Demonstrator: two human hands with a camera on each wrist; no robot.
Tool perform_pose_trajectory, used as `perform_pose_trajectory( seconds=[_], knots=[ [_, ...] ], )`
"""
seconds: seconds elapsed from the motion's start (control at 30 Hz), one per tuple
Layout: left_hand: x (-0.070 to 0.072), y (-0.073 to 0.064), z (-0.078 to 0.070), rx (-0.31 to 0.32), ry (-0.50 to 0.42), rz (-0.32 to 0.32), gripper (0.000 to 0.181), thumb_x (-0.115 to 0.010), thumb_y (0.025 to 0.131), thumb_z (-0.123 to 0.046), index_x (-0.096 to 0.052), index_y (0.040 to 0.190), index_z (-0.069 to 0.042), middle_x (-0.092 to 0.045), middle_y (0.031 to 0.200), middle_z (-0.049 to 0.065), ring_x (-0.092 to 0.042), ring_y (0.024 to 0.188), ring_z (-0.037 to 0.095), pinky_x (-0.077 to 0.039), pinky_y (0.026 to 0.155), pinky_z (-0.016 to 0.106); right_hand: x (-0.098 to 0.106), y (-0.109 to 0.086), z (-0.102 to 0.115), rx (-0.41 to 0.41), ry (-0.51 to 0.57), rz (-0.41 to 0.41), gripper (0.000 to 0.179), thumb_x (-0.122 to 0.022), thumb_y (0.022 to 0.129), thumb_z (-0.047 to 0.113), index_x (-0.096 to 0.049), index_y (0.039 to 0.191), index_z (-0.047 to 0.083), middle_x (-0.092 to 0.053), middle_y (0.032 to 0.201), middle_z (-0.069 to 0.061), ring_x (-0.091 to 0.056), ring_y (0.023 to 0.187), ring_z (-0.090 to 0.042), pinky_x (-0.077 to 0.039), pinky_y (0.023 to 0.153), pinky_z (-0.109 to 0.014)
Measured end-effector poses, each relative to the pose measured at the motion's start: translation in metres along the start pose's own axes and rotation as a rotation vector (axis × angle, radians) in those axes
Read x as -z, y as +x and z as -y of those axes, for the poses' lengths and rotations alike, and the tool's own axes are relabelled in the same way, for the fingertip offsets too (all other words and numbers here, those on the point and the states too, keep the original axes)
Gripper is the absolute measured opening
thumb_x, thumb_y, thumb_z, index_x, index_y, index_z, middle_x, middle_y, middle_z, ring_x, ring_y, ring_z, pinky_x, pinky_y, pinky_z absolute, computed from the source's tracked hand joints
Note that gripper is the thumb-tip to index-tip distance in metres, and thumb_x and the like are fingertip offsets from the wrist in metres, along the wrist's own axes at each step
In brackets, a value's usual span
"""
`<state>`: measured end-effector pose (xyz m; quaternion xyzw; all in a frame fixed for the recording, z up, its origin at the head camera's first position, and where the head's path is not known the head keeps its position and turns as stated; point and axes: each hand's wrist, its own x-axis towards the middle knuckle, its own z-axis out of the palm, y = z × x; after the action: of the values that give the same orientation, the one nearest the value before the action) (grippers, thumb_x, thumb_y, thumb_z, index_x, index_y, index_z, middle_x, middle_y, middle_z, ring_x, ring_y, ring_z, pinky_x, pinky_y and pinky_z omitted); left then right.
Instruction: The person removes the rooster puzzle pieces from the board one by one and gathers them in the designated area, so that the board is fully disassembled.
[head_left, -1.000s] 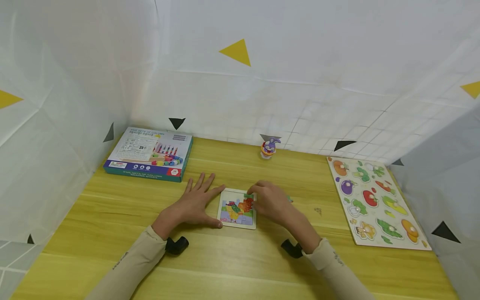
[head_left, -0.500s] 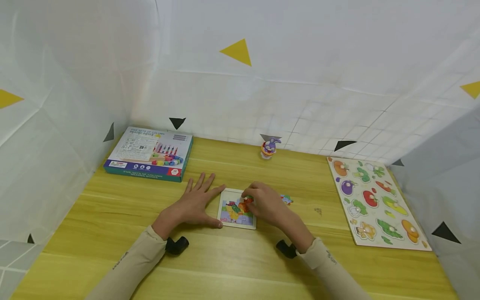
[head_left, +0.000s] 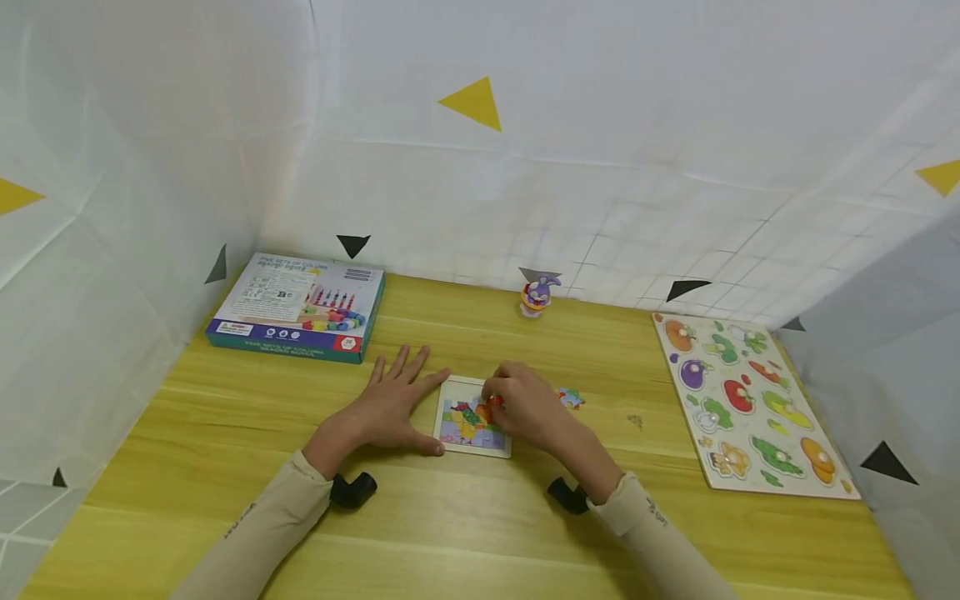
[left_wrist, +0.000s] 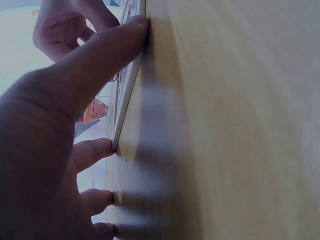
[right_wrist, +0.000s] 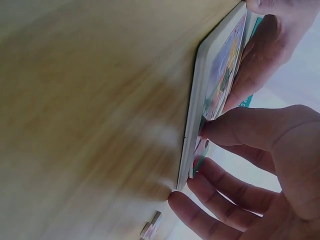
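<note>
I have the left hand (head_left: 386, 410) spread, bracing the square pale-wood jigsaw tray (head_left: 474, 452) on the yellow wood-grain table (head_left: 465, 533); the right hand (head_left: 528, 404) pinches a red-and-green jigsaw piece (right_wrist: 200, 161) at the tray's upper right. I'd align edges before pressing evenly.

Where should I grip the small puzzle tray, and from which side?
The tray is probably best gripped at its near right corner, coming in low from the right: it lies flat and thin, so the edge offers the hold. That corner is uncovered; the left hand spans the left edge, the right hand covers the far right corner.
</note>
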<state>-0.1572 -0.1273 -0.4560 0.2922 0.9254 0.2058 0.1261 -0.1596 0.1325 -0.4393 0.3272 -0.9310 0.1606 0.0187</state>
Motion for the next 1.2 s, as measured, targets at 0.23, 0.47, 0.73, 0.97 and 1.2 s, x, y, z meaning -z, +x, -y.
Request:
perform_pose_trajectory(
  seconds=[0.23,0.47,0.73,0.97,1.2],
  knots=[
    [-0.0002,-0.0002,0.0008,-0.001,0.002,0.004,0.11,-0.074,0.073,-0.073,-0.027,0.16,-0.024,0.0,0.166,0.017,0.01,0.149,0.043,0.005,0.114,0.066,0.0022,0.0014,0.0,-0.019,0.01,0.022,0.012,-0.078,0.08,0.006,-0.076,0.09,0.012,-0.064,0.096,-0.004,-0.059,0.088,-0.019,-0.054,0.076,-0.033],
    [-0.0017,0.001,0.002,-0.008,0.007,0.004,0.11,-0.073,0.073,-0.074,-0.027,0.16,-0.024,0.0,0.166,0.017,0.009,0.149,0.043,0.005,0.114,0.066,0.0065,0.0021,0.0002,-0.044,0.033,0.042,0.013,-0.083,0.08,0.013,-0.075,0.09,0.012,-0.064,0.098,-0.003,-0.057,0.083,-0.014,-0.053,0.072,-0.031],
    [-0.0011,0.0009,0.0016,-0.006,0.012,-0.004,0.11,-0.074,0.072,-0.073,-0.029,0.16,-0.023,-0.001,0.166,0.018,0.008,0.149,0.044,0.004,0.114,0.067,0.007,0.0028,0.0004,-0.055,0.036,0.047,0.021,-0.084,0.079,0.012,-0.073,0.097,0.01,-0.065,0.098,-0.004,-0.058,0.083,-0.015,-0.054,0.074,-0.033],
    [-0.0006,0.0008,0.001,-0.003,0.016,-0.001,0.11,-0.074,0.072,-0.074,-0.029,0.16,-0.023,-0.001,0.166,0.017,0.008,0.149,0.044,0.004,0.114,0.067,0.0073,0.002,0.0006,-0.065,0.043,0.034,0.033,-0.084,0.079,0.012,-0.072,0.109,0.007,-0.066,0.101,-0.005,-0.062,0.089,-0.017,-0.055,0.081,-0.036],
    [-0.0017,0.0021,0.0028,-0.007,0.005,-0.009,0.11,-0.074,0.073,-0.073,-0.03,0.159,-0.021,-0.003,0.166,0.019,0.006,0.149,0.045,0.003,0.113,0.069,0.0075,0.0017,0.0006,-0.044,0.031,0.014,0.032,-0.085,0.078,0.013,-0.073,0.108,0.006,-0.065,0.1,-0.005,-0.06,0.086,-0.016,-0.055,0.077,-0.034]
  ],
)
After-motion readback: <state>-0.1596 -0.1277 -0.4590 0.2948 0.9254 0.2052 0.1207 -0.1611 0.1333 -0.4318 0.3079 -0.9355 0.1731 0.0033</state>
